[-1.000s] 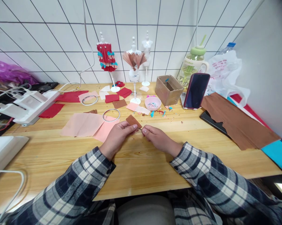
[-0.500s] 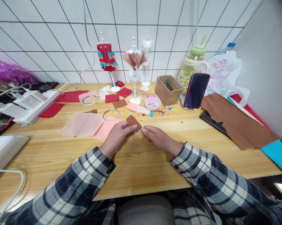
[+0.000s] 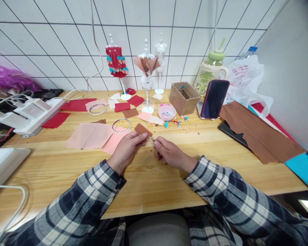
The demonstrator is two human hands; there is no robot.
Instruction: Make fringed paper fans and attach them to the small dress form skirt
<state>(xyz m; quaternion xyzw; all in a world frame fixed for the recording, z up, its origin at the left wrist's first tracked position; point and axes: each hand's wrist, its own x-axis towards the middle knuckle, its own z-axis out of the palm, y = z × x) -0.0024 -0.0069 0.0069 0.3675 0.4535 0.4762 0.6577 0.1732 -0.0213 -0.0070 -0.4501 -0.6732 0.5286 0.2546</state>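
Observation:
A small folded piece of brown paper (image 3: 143, 129) is pinched between the thumb and fingers of my left hand (image 3: 129, 145). My right hand (image 3: 170, 152) grips a small metal tool (image 3: 152, 138), most of it hidden by the fingers; its kind I cannot make out. The tool's tip points at the lower right corner of the paper, with a slight gap between them. Pink paper sheets (image 3: 89, 136) and a metal ring (image 3: 121, 125) lie just left of my left hand. Tiny brown scraps are scattered on the table beneath both hands.
Behind my hands, a white mannequin stand (image 3: 147, 82) bears pleated brown paper, near a red-dressed mannequin (image 3: 114, 61). A pink bowl (image 3: 166, 112), a cardboard box (image 3: 185, 99) and a propped phone (image 3: 215, 99) stand to the right. Brown paper (image 3: 264, 133) covers the right side.
My left hand has shifted the brown paper slightly left and up, turning it flatter. The metal tool in my right hand has come away from the paper's edge and shows more.

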